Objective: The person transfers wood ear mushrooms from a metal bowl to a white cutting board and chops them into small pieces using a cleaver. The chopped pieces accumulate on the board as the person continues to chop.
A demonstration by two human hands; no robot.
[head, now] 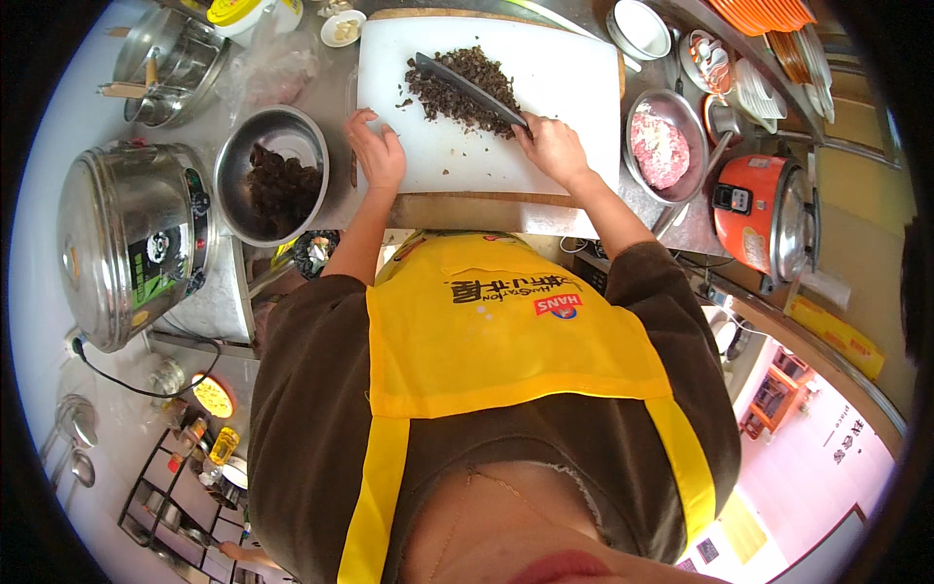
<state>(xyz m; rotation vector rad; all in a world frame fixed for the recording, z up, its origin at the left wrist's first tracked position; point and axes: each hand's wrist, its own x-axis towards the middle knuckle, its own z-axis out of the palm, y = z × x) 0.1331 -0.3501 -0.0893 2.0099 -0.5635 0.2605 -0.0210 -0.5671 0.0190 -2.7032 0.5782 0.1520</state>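
Note:
My right hand (552, 150) is closed on the handle of a kitchen knife (471, 87), whose blade lies slantwise over a heap of finely chopped dark food, perhaps wood ear fungus (478, 69). The heap is on a white cutting board (569, 80). My left hand (377, 150) rests at the board's left edge with its fingers apart and nothing in it. Left of that hand stands a steel bowl (221, 182) with larger dark pieces (281, 190). To the right of the board is a steel bowl (704, 157) of pink minced meat (659, 150).
A large steel cooker (109, 241) stands at the left, and an orange rice cooker (759, 219) at the right. Behind are a plastic bag (273, 69), a small dish of garlic cloves (343, 29) and white bowls (638, 29). Another person's forearm (252, 556) shows at lower left.

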